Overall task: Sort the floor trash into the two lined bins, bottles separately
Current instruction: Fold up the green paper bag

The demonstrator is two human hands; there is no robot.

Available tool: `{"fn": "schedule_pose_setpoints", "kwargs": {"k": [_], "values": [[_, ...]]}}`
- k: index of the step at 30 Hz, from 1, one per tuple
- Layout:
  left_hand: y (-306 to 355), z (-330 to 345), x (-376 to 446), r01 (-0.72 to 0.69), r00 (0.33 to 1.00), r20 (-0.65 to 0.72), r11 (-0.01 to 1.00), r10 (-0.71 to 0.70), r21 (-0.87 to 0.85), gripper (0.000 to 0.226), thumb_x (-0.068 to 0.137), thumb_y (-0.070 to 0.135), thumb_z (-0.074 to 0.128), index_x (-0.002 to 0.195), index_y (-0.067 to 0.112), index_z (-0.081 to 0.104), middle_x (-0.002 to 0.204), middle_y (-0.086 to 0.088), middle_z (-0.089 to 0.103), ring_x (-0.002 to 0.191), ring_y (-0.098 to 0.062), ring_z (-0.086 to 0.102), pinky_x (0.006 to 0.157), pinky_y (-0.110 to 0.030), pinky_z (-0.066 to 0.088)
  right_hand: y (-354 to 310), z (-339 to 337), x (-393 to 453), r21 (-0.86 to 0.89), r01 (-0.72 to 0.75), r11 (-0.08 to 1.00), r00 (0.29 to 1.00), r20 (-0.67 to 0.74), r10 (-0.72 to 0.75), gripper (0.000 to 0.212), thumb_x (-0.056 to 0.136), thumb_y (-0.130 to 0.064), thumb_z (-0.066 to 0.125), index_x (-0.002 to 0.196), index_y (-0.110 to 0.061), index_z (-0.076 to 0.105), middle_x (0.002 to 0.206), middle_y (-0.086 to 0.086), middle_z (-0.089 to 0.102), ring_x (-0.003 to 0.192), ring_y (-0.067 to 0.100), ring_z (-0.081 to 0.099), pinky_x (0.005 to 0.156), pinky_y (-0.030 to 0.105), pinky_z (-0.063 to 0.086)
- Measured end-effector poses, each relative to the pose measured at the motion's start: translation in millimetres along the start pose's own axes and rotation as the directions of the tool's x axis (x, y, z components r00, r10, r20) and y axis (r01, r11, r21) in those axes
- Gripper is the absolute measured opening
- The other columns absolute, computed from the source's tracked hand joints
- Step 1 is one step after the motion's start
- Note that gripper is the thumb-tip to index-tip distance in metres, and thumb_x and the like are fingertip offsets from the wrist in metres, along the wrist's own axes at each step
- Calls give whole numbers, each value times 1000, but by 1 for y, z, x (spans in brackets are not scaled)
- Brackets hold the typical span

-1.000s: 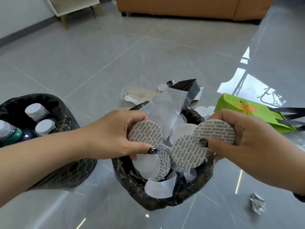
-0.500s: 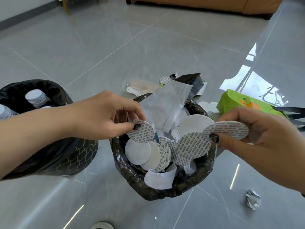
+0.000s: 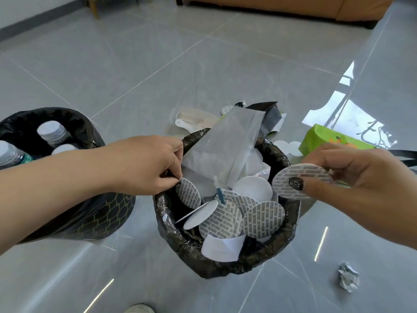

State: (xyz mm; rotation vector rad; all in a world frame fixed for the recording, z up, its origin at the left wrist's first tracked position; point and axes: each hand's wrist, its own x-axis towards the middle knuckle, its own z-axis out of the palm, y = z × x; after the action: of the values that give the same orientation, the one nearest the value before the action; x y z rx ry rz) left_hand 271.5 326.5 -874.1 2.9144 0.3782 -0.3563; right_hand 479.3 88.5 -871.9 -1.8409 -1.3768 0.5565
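1. The left hand (image 3: 144,168) is at the left rim of the middle bin (image 3: 225,265), its fingertips pinching a printed disc (image 3: 189,193) that stands nearly on edge just inside the liner.
2. The right hand (image 3: 361,184) pinches a second disc (image 3: 300,180) between thumb and fingers, held tilted above the bin's right rim.
3. That bin is close to full: more discs, a white pouch (image 3: 223,150) leaning out over the far rim, and paper scraps.
4. The left bin (image 3: 74,123) holds capped bottles (image 3: 52,132), so the sorting looks well along.
5. On the floor (image 3: 112,64) lie a foil ball (image 3: 348,280) near the right bottom corner, a green bag (image 3: 327,141) right of the middle bin, and a black pouch (image 3: 268,118) and more scraps behind it.
6. Handling, as a judgement: the discs look thin, light and fairly stiff, probably smooth. An edge pinch like the present one suits them. Let go, they may flutter or slide off the heap instead of dropping straight.
7. With the bin this full, it seems wiser to lay each disc flat low inside the rim than to release it from above.
8. The foil ball should crush easily and take a simple fingertip pinch. The green bag is soft and best lifted by its dark handles.
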Motion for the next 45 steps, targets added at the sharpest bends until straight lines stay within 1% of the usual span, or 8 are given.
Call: {"fn": "schedule_pose_setpoints", "kwargs": {"k": [7, 16, 19, 24, 31, 36, 41, 45], "values": [[17, -13, 11, 137, 987, -93, 987, -129, 87, 29, 86, 24, 47, 103, 36, 68, 100, 20, 50, 72, 0, 46, 71, -26, 44, -23, 12, 19, 183, -45, 982, 994, 102, 27, 36, 64, -40, 73, 99, -37, 70, 88, -11, 71, 71, 20, 66, 74, 35, 56], [65, -8, 10, -190, 893, -431, 977, 131, -97, 25, 76, 18, 47, 77, 22, 72, 78, 14, 61, 57, 1, 49, 49, -23, 41, 88, -49, -45, 117, -388, 914, 823, -401, 401, 37, 81, -1, 67, 78, -37, 68, 76, -8, 71, 70, 16, 65, 65, 22, 52], [96, -8, 22, -362, 823, -494, 929, 279, -78, 26, 79, 15, 47, 77, 17, 73, 79, 9, 62, 60, -15, 56, 51, -33, 47, 135, -24, -94, -211, -621, 755, 784, -156, 601, 22, 80, -19, 72, 85, -38, 62, 94, -10, 66, 72, 10, 64, 72, 28, 51], [135, 1, 46, -509, 780, -436, 860, 449, -25, 21, 77, 11, 52, 78, 17, 72, 79, 5, 62, 68, -18, 59, 53, -34, 49, 178, 38, -156, -647, -454, 613, 676, 198, 710, 56, 86, -40, 62, 134, -36, 34, 132, -7, 32, 104, 15, 57, 85, 22, 45], [143, 26, 44, -500, 830, -318, 864, 458, -61, 14, 80, 23, 60, 89, 20, 70, 86, 7, 61, 78, -15, 56, 64, -33, 48, 192, 75, -157, -523, -494, 695, 752, 145, 643, 16, 89, -29, 55, 101, -36, 46, 118, -8, 39, 90, 21, 58, 76, 30, 47], [139, 42, 25, -478, 869, -178, 876, 461, -64, 54, 69, 40, 72, 118, 21, 60, 108, 6, 54, 88, -12, 55, 76, -26, 48, 143, 26, -89, -67, -581, 811, 798, -246, 551, 37, 78, -32, 75, 109, -25, 55, 95, -7, 56, 75, 12, 57, 67, 23, 38], [137, 58, 21, -485, 851, -227, 874, 474, 7, 63, 66, 2, 68, 125, 18, 51, 116, -3, 50, 81, -22, 56, 65, -34, 52, 66, -8, -37, 292, -250, 923, 828, -430, 360, 41, 70, -34, 76, 102, -23, 54, 92, -9, 61, 69, 8, 55, 67, 27, 49], [138, 59, 21, -541, 807, -200, 831, 556, 129, 51, 66, 5, 65, 114, 17, 57, 110, -4, 55, 67, -22, 52, 54, -33, 46, 22, 7, -10, -8, 19, 1000, 937, -350, -21, 26, 69, -26, 78, 87, -25, 59, 97, -10, 67, 80, 7, 58, 70, 22, 49]]}}
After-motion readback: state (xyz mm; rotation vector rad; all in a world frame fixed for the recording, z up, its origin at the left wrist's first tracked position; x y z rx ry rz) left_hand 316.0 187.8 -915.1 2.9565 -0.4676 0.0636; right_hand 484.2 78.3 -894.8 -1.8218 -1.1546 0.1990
